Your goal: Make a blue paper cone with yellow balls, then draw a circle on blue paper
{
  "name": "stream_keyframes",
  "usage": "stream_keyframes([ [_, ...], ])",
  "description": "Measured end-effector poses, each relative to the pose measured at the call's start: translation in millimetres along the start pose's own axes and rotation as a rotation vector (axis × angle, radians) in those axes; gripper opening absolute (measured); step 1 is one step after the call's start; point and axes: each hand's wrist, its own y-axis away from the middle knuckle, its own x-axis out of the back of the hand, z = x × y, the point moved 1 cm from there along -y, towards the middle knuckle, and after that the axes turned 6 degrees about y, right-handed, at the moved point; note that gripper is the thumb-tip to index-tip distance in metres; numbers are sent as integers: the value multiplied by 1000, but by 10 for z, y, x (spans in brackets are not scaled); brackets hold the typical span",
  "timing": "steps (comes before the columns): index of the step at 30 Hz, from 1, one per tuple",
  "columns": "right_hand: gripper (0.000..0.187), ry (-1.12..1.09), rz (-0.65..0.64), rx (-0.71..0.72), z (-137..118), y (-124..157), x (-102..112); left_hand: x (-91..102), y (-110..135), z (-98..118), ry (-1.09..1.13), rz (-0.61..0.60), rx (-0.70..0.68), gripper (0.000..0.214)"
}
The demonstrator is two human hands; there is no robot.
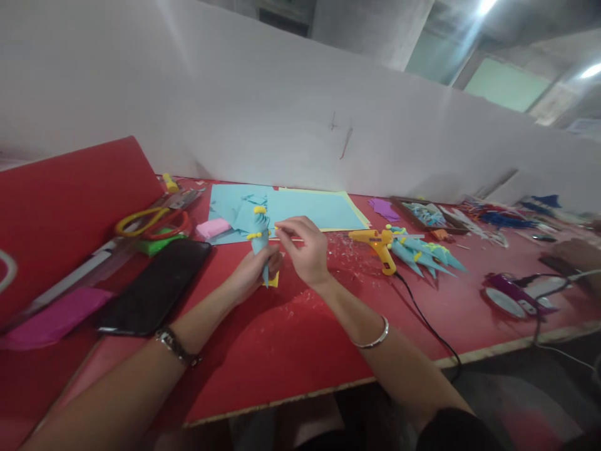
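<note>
Our left hand (251, 270), holding a paper cone (258, 245); our right hand (308, 252), narrow, grip unclear; beneath both, red table (282, 351); beyond, white wall (263, 113).

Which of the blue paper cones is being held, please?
The cone in the left hand; the other cones lie beside the yellow glue gun.

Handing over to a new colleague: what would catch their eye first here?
The yellow glue gun stands out on the red table, right of the right grip. At centre, the left grip holds a blue paper cone with yellow trim. Bright-handled scissors sit at left.
</note>
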Motion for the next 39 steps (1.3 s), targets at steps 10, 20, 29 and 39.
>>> stream_keyframes([
  [10,11,123,-62,145,-10,31,-50,22,9,-52,-34,51,-27,30],
  [20,14,92,-57,174,1,50,-47,18,29,-35,-57,67,-13,29],
  [29,18,130,-19,252,38,79,-96,13,15,-34,-30,145,10,27],
  [39,24,113,-68,-78,299,51,-86,125,-8,123,39,186,-29,33],
])
